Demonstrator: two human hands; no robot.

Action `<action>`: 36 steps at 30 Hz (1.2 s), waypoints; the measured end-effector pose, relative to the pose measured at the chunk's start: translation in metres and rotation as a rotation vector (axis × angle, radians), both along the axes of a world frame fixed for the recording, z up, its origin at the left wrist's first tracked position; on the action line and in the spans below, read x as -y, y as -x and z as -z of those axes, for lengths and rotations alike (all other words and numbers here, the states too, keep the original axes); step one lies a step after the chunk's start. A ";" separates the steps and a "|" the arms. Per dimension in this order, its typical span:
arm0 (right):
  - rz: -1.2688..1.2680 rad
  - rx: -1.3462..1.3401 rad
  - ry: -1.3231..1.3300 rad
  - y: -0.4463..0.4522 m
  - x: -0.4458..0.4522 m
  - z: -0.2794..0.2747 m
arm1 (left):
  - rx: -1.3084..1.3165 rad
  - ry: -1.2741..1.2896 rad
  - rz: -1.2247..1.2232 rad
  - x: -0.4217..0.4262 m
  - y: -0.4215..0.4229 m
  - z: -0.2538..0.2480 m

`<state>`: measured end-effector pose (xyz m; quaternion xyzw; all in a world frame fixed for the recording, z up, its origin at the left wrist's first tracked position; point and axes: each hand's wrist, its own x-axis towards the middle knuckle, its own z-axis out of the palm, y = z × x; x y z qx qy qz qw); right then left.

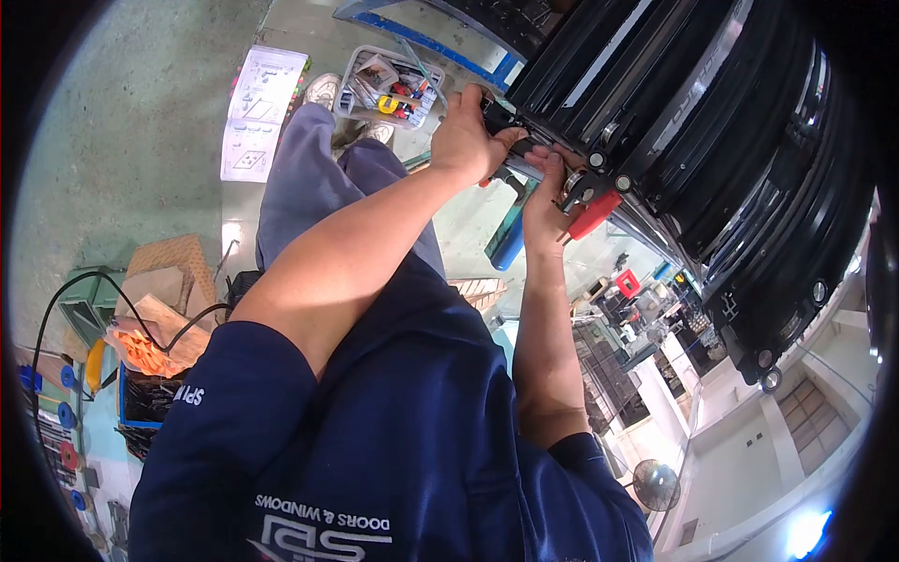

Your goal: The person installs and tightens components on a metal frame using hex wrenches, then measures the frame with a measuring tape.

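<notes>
My left hand [465, 140] is closed, with fingers and thumb around a small black part [498, 116] at the near end of a stack of long black profiles [646, 103]. Just to the right, my right hand [550, 201] is turned palm up. Its curled fingers press a short dark piece [527, 146] from below, near the left thumb. What this piece is cannot be made out. A red handle [595, 215] sticks out beside my right palm, close to round metal fittings [596, 160] on the profile ends.
Below my hands, a clear plastic bin [412, 120] of tools and small parts stands by my shoes. An instruction sheet [253, 117] lies to the left. A blue-handled object [507, 242] hangs under the stack. Boxes and orange items [145, 351] are at left; a fan [655, 484] stands at right.
</notes>
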<state>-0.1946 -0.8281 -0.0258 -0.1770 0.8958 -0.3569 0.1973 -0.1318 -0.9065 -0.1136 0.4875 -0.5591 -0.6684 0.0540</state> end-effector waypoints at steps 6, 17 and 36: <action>-0.021 -0.052 0.042 0.001 0.004 0.012 | -0.024 -0.003 -0.002 -0.001 0.000 0.002; 0.027 -0.065 0.081 -0.003 0.004 0.026 | -0.039 -0.068 -0.007 0.001 -0.002 0.000; 0.127 -0.122 0.050 -0.001 0.011 0.029 | -0.029 -0.013 0.000 0.003 -0.002 -0.003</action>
